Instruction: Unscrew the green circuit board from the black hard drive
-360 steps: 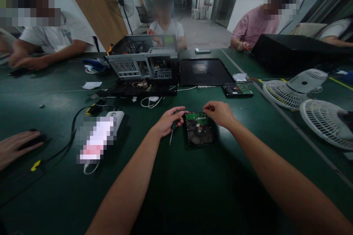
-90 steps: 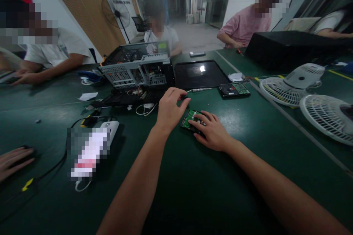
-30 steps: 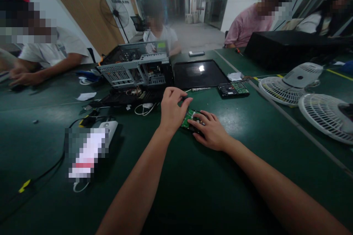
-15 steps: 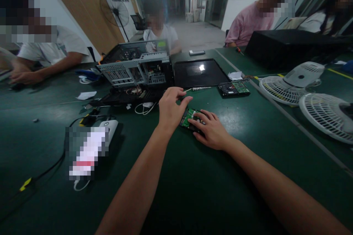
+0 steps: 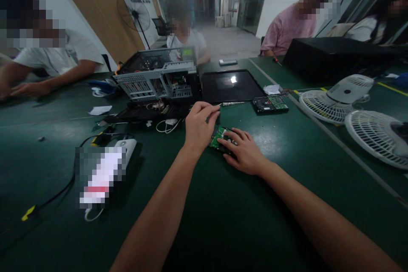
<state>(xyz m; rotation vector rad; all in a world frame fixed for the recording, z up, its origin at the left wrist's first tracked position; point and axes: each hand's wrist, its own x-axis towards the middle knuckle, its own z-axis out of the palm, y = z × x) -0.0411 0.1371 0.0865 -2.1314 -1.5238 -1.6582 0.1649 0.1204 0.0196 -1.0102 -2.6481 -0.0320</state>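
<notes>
Under my right hand (image 5: 244, 153) lies a hard drive (image 5: 217, 139) with its green circuit board facing up. The fingers are spread across its top and the thumb is at the near side, holding it against the table. My left hand (image 5: 200, 129) hovers just left of and above the drive. Its thumb and index finger are pinched together; whatever is between them is too small to make out. Behind those fingertips a thin silvery tool (image 5: 234, 103) lies on the table. A second hard drive (image 5: 270, 104) rests farther back to the right.
An opened computer case (image 5: 156, 80) stands back left, beside a black side panel (image 5: 231, 85). White fan parts (image 5: 378, 138) lie at right. A phone (image 5: 105, 174) on a power bank and a black cable (image 5: 60, 193) are at left. Several people sit around the table (image 5: 255, 221).
The left thumb and index finger have closed into a pinch, and the hand has shifted slightly right. The right hand stays on the hard drive. The person at left moved their hands.
</notes>
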